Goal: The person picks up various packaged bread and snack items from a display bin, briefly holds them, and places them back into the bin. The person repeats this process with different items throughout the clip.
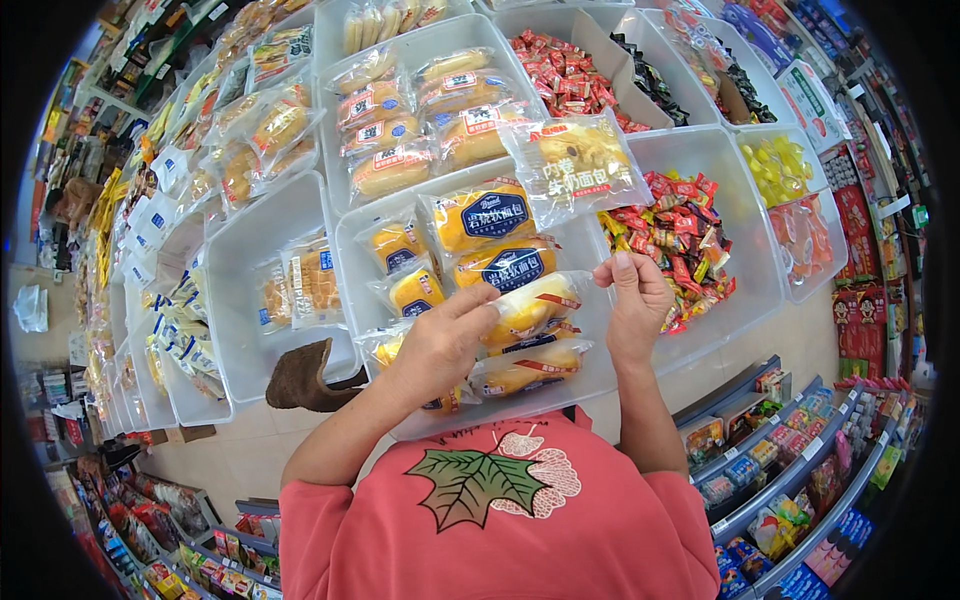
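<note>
My left hand (450,341) grips one end of a wrapped bread roll (529,307) in clear film. The roll is above the front of a translucent plastic bin (600,375). At the roll's other end, my right hand (636,307) pinches the edge of the film between thumb and fingers. Beneath and behind are more packets, among them a large wrapped bread with a blue label (484,217) and a smaller wrapped bread (416,292). A flat bread packet (574,165) lies tilted across the rims at the bin's back right corner.
Wrapped candies (686,240) fill part of the bin at right. A brown cloth (307,379) hangs over the rim of the left bin (240,247). Long bread packets (390,161) are in the bin behind. Shelves of packaged goods (780,465) stand at lower right.
</note>
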Demonstrator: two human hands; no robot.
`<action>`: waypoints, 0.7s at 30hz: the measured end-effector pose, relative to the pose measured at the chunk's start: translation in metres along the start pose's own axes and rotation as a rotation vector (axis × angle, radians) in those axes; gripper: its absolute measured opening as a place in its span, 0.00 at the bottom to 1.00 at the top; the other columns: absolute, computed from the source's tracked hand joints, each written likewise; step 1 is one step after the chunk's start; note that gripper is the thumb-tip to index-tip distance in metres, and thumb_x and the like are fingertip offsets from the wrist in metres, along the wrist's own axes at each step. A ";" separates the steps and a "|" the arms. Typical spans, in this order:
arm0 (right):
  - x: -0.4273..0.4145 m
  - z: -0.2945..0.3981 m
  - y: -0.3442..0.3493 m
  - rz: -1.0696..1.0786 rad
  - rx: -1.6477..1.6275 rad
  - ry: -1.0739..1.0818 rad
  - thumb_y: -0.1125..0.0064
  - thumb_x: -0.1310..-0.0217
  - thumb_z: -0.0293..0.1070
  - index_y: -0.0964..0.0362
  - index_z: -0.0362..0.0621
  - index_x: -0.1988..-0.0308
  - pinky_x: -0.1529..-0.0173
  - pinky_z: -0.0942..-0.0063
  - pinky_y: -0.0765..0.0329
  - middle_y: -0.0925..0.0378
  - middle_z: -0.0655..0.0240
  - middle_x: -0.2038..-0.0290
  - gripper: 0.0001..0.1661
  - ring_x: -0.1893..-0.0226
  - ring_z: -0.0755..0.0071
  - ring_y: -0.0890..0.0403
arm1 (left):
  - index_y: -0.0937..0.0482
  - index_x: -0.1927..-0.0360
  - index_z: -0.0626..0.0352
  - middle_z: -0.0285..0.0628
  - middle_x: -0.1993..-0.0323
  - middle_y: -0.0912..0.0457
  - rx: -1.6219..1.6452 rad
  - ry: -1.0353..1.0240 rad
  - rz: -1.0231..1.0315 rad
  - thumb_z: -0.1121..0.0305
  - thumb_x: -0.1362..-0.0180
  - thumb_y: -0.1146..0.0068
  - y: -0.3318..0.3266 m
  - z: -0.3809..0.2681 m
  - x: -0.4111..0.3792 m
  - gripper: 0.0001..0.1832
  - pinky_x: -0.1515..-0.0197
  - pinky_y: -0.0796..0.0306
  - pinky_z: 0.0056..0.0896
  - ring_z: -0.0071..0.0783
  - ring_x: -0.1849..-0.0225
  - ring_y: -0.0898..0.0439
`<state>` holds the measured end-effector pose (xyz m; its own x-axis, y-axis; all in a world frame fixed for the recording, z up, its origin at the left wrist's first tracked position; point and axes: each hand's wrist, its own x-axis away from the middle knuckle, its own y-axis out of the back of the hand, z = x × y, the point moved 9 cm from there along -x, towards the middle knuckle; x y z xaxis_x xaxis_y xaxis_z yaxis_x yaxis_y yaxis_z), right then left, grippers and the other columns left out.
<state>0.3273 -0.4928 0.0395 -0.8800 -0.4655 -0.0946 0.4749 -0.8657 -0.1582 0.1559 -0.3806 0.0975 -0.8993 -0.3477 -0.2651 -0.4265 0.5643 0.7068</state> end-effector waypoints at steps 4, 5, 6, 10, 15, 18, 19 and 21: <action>-0.001 0.000 -0.003 0.032 -0.002 -0.011 0.49 0.40 0.33 0.28 0.35 0.71 0.69 0.84 0.29 0.25 0.70 0.77 0.12 0.76 0.84 0.28 | 0.26 0.69 0.65 0.50 0.59 0.25 0.043 0.114 0.093 0.84 0.55 0.50 -0.003 0.021 0.003 0.08 0.58 0.28 0.33 0.47 0.60 0.24; -0.001 0.000 -0.004 0.041 0.003 -0.010 0.49 0.40 0.33 0.28 0.35 0.71 0.69 0.84 0.29 0.25 0.70 0.77 0.12 0.76 0.84 0.28 | 0.26 0.70 0.65 0.50 0.59 0.26 0.034 0.160 0.134 0.83 0.55 0.50 -0.006 0.026 0.004 0.08 0.57 0.29 0.33 0.48 0.59 0.24; -0.001 0.001 -0.005 0.048 0.009 -0.008 0.49 0.40 0.33 0.28 0.35 0.71 0.69 0.83 0.29 0.25 0.70 0.77 0.12 0.76 0.84 0.28 | 0.26 0.70 0.66 0.51 0.59 0.26 -0.092 0.118 0.193 0.82 0.55 0.49 -0.011 0.023 0.006 0.07 0.56 0.29 0.34 0.48 0.59 0.25; -0.001 -0.002 -0.007 0.067 0.020 -0.030 0.49 0.40 0.33 0.28 0.35 0.72 0.68 0.83 0.29 0.25 0.70 0.77 0.12 0.76 0.84 0.28 | 0.24 0.69 0.67 0.52 0.60 0.26 -0.276 -0.032 0.353 0.78 0.55 0.47 -0.022 0.012 0.005 0.08 0.56 0.30 0.34 0.49 0.57 0.26; -0.001 -0.002 -0.009 0.090 0.039 -0.051 0.48 0.40 0.32 0.28 0.35 0.71 0.68 0.84 0.29 0.25 0.69 0.77 0.11 0.76 0.84 0.27 | 0.25 0.68 0.72 0.45 0.71 0.24 0.006 0.235 0.316 0.72 0.49 0.46 0.010 0.042 -0.026 0.10 0.64 0.28 0.31 0.41 0.67 0.23; 0.000 -0.002 -0.013 0.115 0.024 -0.057 0.48 0.41 0.32 0.28 0.35 0.70 0.68 0.84 0.29 0.24 0.69 0.76 0.10 0.75 0.84 0.27 | 0.25 0.67 0.72 0.41 0.78 0.25 0.265 0.633 0.114 0.68 0.45 0.49 0.024 0.113 -0.027 0.13 0.77 0.29 0.25 0.30 0.78 0.23; 0.000 -0.002 -0.015 0.132 0.027 -0.054 0.48 0.41 0.31 0.28 0.35 0.70 0.68 0.84 0.29 0.24 0.69 0.76 0.10 0.75 0.84 0.26 | 0.26 0.67 0.72 0.40 0.79 0.26 0.360 0.736 0.048 0.67 0.44 0.51 0.029 0.133 -0.025 0.13 0.82 0.32 0.23 0.27 0.81 0.24; 0.000 -0.001 -0.017 0.160 0.032 -0.049 0.48 0.41 0.31 0.28 0.35 0.70 0.68 0.84 0.29 0.24 0.69 0.76 0.09 0.75 0.84 0.26 | 0.27 0.68 0.71 0.39 0.82 0.27 0.485 0.878 -0.013 0.65 0.42 0.52 0.025 0.152 -0.020 0.15 0.88 0.36 0.21 0.23 0.86 0.27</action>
<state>0.3190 -0.4779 0.0409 -0.7929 -0.6055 -0.0674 0.6091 -0.7849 -0.1137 0.1481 -0.2456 0.0210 -0.5882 -0.6752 0.4452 -0.6048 0.7327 0.3121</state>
